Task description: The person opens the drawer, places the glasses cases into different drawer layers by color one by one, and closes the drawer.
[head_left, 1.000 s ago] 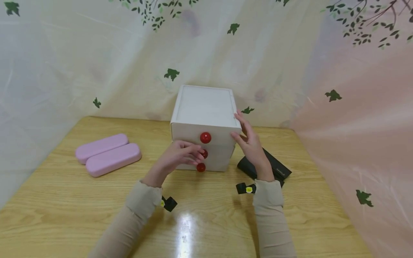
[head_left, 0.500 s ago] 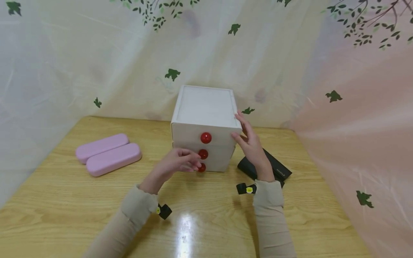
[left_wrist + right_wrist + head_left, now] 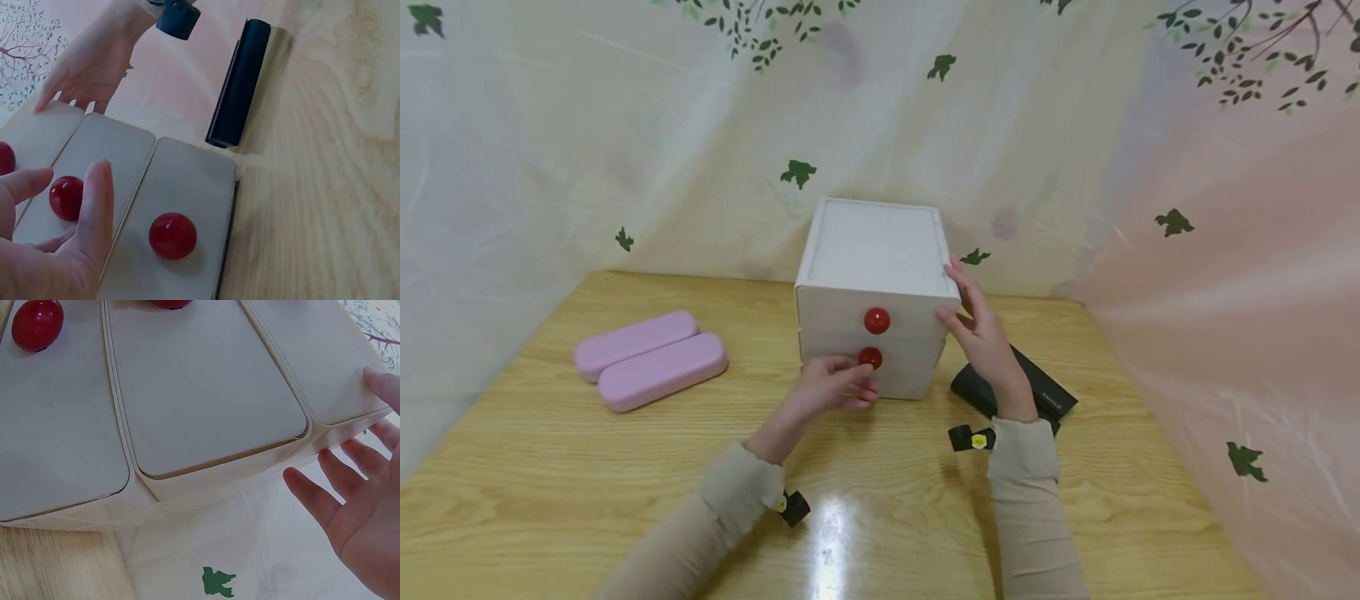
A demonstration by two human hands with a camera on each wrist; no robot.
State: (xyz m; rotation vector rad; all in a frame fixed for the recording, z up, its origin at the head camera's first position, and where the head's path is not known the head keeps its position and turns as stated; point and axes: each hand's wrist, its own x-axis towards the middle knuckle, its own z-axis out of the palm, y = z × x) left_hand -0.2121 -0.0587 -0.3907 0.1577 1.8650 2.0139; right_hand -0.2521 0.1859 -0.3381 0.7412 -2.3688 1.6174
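Observation:
A white drawer unit with three drawers stands at the table's back, each drawer front bearing a round red knob. My left hand is at the lower front. In the left wrist view its spread thumb and finger stand either side of the middle knob, with a gap showing around it. The bottom knob is hidden behind the hand in the head view. My right hand rests on the unit's upper right corner, thumb against the top drawer front and straight fingers along the side.
Two lilac oblong cases lie side by side on the table's left. A black folded case lies right of the unit, partly under the right forearm. A leaf-printed curtain hangs behind the wooden table.
My left hand first drew back and down from the middle knob, then came in lower, now covering the bottom knob in the head view. My right hand stayed at the corner. Drawers look unmoved.

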